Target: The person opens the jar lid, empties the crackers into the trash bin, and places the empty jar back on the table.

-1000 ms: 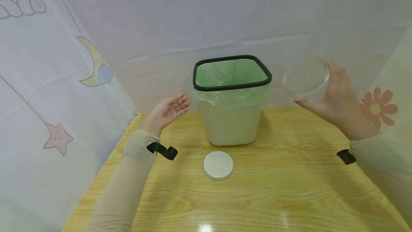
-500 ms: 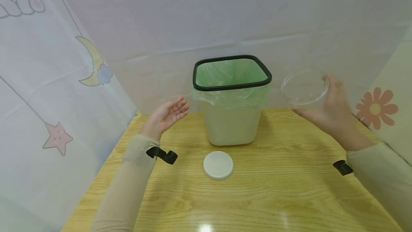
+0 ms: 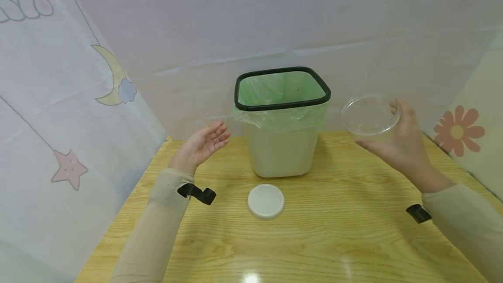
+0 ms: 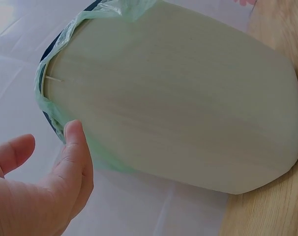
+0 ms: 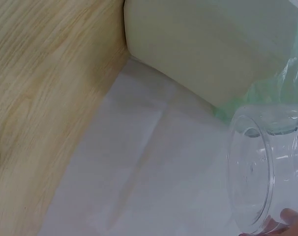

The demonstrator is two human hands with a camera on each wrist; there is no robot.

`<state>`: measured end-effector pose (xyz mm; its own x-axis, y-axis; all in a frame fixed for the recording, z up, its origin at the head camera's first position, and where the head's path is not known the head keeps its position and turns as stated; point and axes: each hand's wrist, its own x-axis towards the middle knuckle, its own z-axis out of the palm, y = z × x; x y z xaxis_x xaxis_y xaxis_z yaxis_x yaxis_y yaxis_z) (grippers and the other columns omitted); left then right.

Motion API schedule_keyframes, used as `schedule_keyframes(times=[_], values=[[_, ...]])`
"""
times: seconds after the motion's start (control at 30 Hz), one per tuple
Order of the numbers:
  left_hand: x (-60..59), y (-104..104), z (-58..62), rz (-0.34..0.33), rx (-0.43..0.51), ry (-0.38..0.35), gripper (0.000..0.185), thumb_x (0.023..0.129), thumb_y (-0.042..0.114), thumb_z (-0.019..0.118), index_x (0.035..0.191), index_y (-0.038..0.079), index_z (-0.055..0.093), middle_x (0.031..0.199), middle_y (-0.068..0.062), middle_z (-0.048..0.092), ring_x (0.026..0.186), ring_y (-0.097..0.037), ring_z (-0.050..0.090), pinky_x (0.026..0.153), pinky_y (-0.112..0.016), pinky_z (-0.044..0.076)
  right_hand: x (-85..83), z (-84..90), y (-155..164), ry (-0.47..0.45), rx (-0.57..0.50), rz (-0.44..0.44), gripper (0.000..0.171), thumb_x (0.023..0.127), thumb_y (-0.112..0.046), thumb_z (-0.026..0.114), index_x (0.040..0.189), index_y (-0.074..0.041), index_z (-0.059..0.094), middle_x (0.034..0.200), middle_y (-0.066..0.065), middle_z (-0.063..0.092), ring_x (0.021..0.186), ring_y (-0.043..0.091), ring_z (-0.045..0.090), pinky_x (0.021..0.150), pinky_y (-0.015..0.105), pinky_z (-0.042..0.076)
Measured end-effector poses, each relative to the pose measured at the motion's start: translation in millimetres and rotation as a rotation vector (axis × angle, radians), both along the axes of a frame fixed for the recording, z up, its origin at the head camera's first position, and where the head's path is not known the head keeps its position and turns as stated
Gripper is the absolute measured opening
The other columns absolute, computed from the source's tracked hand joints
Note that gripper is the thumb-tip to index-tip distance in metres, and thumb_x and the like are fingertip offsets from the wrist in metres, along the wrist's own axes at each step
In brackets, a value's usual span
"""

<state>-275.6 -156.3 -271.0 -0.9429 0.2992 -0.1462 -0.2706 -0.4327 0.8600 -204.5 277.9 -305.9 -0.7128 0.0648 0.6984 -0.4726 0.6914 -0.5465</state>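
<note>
My right hand (image 3: 401,145) grips a clear plastic jar (image 3: 369,115) by its side, thumb at the front and fingers behind. The jar is held in the air to the right of the bin, its round mouth facing up. In the right wrist view the transparent jar (image 5: 252,172) shows no contents. My left hand (image 3: 201,146) is raised left of the bin, palm up with fingers loosely bent and nothing in it. A white round lid (image 3: 266,201) lies on the table in front of the bin.
A cream bin (image 3: 283,152) with a black rim (image 3: 283,107) and a green bag liner (image 3: 275,88) stands at the back of the wooden table (image 3: 314,239). Printed cloth (image 3: 196,21) hangs behind and at the sides.
My right hand has lowered the jar and turned it from tilted to more upright. The left hand has dropped slightly. Lid and bin stay put.
</note>
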Motion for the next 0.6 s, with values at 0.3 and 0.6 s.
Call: schedule_keyframes(times=[0.3, 0.6], values=[[2.4, -3.5, -7.1, -0.004, -0.002, 0.011, 0.013, 0.104, 0.009, 0.042, 0.111, 0.006, 0.052, 0.094, -0.005, 0.06, 0.088, -0.019, 0.061, 0.08, -0.028, 0.053, 9.6, -6.7, -0.8, -0.123, -0.126, 0.021, 0.114, 0.065, 0.0, 0.087, 0.153, -0.006, 0.015, 0.143, 0.03, 0.029, 0.127, 0.051, 0.029, 0.1, 0.071, 0.021], [3.9, -4.5, -13.6, -0.005, -0.02, 0.01, 0.015, 0.104, 0.009, 0.042, 0.117, 0.005, 0.049, 0.094, -0.004, 0.06, 0.089, -0.019, 0.061, 0.081, -0.029, 0.053, 14.2, -19.3, -4.0, -0.141, -0.144, 0.029, 0.114, 0.065, 0.001, 0.087, 0.153, -0.005, 0.014, 0.145, 0.028, 0.029, 0.128, 0.049, 0.029, 0.102, 0.066, 0.023]])
